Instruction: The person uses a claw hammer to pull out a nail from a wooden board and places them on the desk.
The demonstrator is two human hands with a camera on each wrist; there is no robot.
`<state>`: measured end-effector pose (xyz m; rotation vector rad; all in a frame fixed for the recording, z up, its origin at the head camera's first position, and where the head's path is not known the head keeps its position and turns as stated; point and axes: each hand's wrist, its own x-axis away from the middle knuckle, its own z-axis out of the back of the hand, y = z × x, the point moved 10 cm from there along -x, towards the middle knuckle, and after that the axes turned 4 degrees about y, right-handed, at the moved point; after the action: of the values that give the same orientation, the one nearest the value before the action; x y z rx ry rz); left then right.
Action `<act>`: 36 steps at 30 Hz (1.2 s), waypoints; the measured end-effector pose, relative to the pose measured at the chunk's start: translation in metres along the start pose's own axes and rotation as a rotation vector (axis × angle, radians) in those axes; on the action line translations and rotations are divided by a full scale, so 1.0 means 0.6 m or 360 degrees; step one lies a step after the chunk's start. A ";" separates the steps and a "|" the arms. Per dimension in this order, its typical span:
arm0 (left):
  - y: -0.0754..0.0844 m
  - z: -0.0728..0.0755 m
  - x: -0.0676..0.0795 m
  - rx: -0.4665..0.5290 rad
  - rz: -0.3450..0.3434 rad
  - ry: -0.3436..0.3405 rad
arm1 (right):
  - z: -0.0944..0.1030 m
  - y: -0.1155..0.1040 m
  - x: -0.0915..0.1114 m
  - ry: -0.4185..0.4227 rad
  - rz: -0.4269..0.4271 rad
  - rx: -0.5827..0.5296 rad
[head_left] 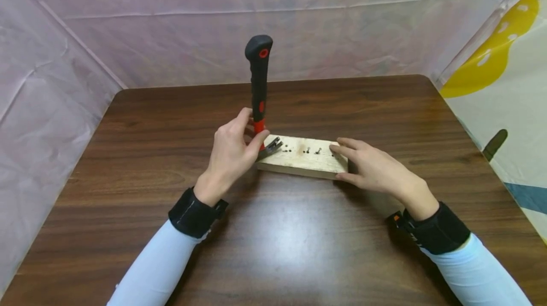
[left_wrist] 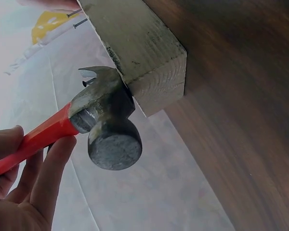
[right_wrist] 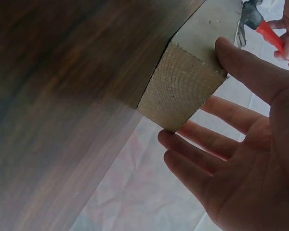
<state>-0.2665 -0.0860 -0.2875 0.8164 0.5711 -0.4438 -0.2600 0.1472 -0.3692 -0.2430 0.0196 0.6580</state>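
Claw at the nails, block held at its far right end

Your left hand [head_left: 231, 147] pinches the red neck [head_left: 259, 127] of the hammer [head_left: 259, 90] between thumb and fingers, low down near the head. The handle stands roughly upright above the left end of the wooden block [head_left: 301, 158], with the claw [head_left: 275, 144] pointing right along its top. Your right hand [head_left: 378, 166] holds the block's right end, thumb on the near side and fingers reaching over the top. The block lies flat on the desk [head_left: 128, 178], between your hands.

The step looks like setting the claw for pulling a nail. In the left wrist view a nail head [left_wrist: 85, 83] shows right beside the claw, but you cannot tell from here whether it sits in the slot. Further right, other nails [head_left: 318, 151] stick up from the top; some dark spots there are too small to read as nails or holes.

The next move probably calls for checking that the claw is well seated, then taking the handle higher for leverage. Keep the right hand firm, since the block could tip or slide under the pull.
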 end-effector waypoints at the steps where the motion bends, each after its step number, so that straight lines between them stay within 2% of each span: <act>1: 0.000 0.000 0.001 0.0000 0.0001 -0.0004 | 0.000 0.000 0.000 0.0000 -0.0001 0.0001; 9: -0.001 0.007 0.006 0.0048 0.0008 0.0016 | 0.004 -0.003 0.001 0.0029 0.0034 0.0000; 18: -0.003 0.011 0.011 0.0090 0.0001 0.0015 | -0.002 0.000 0.000 -0.0014 -0.0006 0.0015; 27: -0.007 0.021 0.019 0.0168 -0.0003 0.0097 | -0.002 0.001 0.000 -0.0001 0.0003 0.0013; 36: -0.014 0.027 0.023 0.0236 0.0019 0.0130 | -0.002 0.000 0.000 -0.0008 0.0000 0.0009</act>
<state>-0.2561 -0.1058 -0.2921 0.9828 0.6139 -0.4468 -0.2600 0.1471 -0.3701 -0.2362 0.0168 0.6586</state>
